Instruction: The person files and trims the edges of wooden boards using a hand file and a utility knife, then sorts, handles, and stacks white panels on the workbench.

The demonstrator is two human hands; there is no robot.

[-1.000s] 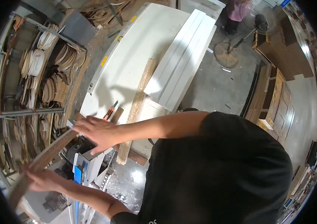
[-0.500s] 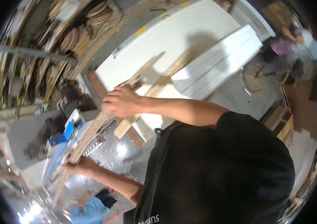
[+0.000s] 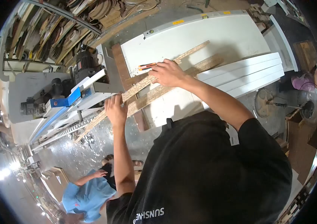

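A long narrow chipboard strip (image 3: 138,87) runs diagonally over the white panel (image 3: 147,46) on the table. My left hand (image 3: 116,109) is wrapped round it near its lower-left part. Farther up, my right hand (image 3: 168,73) grips the same strip with bent fingers. Just beside my right hand lies an orange and black utility knife (image 3: 147,67). A second, wider chipboard strip (image 3: 151,96) rests on the table below the held one, nearer my body. Grooved white boards (image 3: 246,74) lie to its right.
A machine with a motor (image 3: 84,61) and blue part (image 3: 67,100) stands left of the table. Shelves of curved offcuts (image 3: 57,35) are at upper left. A person in a blue shirt (image 3: 89,194) is at lower left, another person (image 3: 304,82) at right beside a fan (image 3: 307,108).
The held strip has swung from the left side over the table, with both my hands on it. The view has turned, bringing the person in blue further into sight.
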